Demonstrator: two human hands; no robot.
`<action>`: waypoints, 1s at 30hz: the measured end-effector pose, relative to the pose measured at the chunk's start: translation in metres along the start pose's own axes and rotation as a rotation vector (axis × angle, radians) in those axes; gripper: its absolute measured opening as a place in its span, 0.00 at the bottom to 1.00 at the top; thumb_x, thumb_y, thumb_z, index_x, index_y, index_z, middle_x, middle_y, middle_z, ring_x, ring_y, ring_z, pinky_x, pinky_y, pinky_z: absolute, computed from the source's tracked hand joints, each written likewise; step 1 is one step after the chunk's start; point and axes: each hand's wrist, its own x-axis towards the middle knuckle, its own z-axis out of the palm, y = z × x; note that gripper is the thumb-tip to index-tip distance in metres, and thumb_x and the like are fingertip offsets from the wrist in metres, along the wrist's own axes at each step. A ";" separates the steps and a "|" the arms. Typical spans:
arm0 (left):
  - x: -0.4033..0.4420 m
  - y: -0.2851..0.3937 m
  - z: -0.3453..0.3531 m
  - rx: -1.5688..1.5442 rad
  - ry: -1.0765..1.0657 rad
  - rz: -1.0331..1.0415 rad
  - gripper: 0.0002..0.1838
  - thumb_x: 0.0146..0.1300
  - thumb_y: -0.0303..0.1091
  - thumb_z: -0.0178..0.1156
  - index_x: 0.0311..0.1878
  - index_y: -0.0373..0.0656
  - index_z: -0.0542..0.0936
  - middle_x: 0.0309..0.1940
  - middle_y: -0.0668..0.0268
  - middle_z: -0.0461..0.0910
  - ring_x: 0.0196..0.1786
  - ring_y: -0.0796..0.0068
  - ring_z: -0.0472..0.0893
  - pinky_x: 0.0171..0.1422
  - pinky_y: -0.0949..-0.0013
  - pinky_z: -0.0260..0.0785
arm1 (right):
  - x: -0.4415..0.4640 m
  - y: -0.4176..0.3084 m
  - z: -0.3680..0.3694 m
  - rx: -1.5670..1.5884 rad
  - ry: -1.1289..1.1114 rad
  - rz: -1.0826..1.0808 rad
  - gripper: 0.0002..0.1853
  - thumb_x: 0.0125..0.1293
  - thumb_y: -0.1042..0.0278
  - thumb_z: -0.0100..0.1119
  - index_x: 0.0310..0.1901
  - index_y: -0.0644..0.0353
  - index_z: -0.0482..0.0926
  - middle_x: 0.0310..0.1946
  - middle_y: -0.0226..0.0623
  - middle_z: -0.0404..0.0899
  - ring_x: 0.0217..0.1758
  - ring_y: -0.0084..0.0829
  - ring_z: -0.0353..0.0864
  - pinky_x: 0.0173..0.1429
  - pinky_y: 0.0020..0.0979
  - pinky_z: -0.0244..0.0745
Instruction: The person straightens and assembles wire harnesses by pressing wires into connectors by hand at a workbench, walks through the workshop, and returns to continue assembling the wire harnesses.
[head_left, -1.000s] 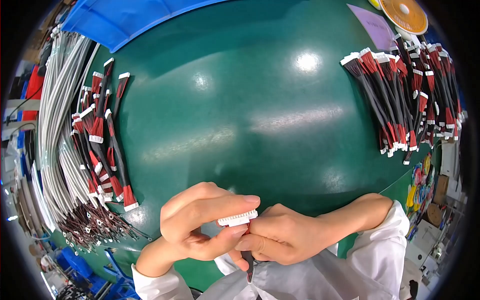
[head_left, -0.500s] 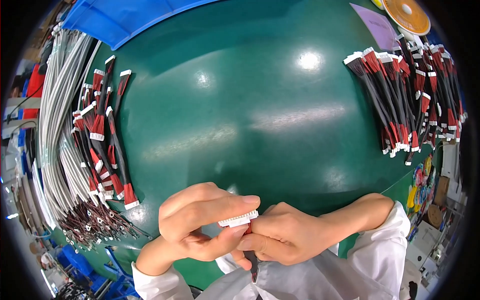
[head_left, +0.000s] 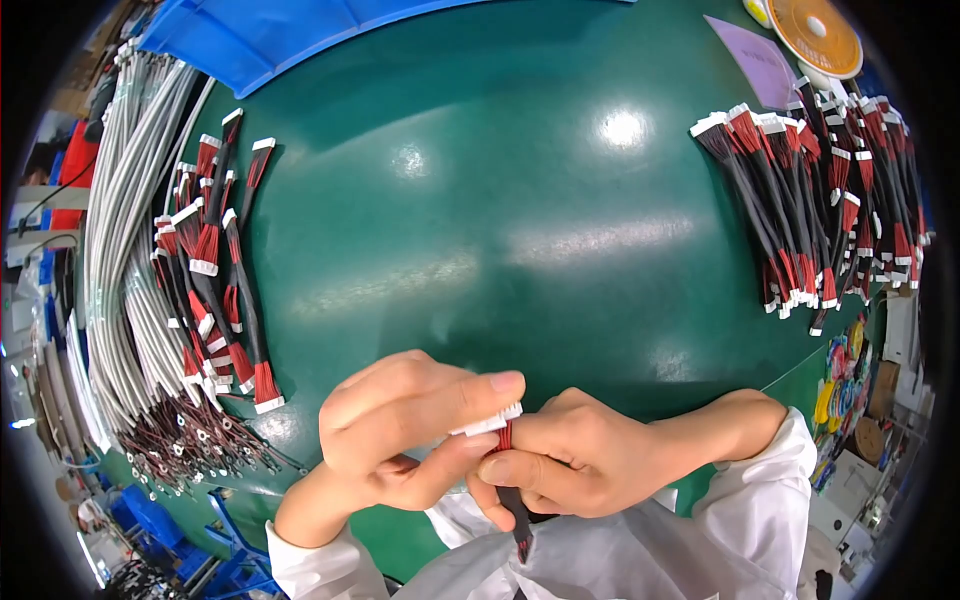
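Note:
Between thumb and index finger, my left hand pinches the white connector of a wire harness. My right hand is closed on the red wires just below that connector, its thumb lying across them. The harness's black-sleeved part hangs down below my hands, in front of the grey apron. Its lower end shows some red wire. Part of the connector is hidden by my left fingers.
Similar harnesses lie in a loose pile at left and a larger pile at right. Long grey cables with ring ends run along the left. A blue bin, a purple sheet and an orange spool are at the back of the green table.
The connector has tilted, its right end rising, and less of its row of pins shows. Both hands keep their hold. The whole view has shifted slightly.

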 end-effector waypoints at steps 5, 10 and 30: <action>0.003 -0.001 -0.002 0.205 0.026 -0.038 0.22 0.37 0.17 0.59 0.42 0.32 0.81 0.32 0.58 0.81 0.28 0.71 0.79 0.27 0.73 0.70 | 0.002 -0.013 -0.009 0.351 -0.074 0.289 0.18 0.74 0.61 0.39 0.32 0.65 0.71 0.20 0.34 0.78 0.12 0.16 0.64 0.17 0.21 0.58; 0.001 -0.011 0.001 0.427 -0.018 0.154 0.24 0.35 0.15 0.58 0.43 0.35 0.81 0.30 0.60 0.80 0.26 0.71 0.78 0.25 0.73 0.70 | 0.002 -0.018 -0.010 0.538 -0.169 0.357 0.20 0.75 0.57 0.37 0.35 0.65 0.71 0.21 0.38 0.78 0.12 0.14 0.63 0.17 0.19 0.58; -0.010 -0.001 0.008 0.155 -0.029 -0.067 0.24 0.34 0.09 0.43 0.39 0.29 0.78 0.31 0.55 0.81 0.25 0.67 0.78 0.25 0.71 0.72 | -0.002 -0.004 0.005 0.382 -0.129 0.163 0.15 0.74 0.65 0.40 0.32 0.64 0.71 0.20 0.29 0.75 0.14 0.14 0.64 0.17 0.21 0.58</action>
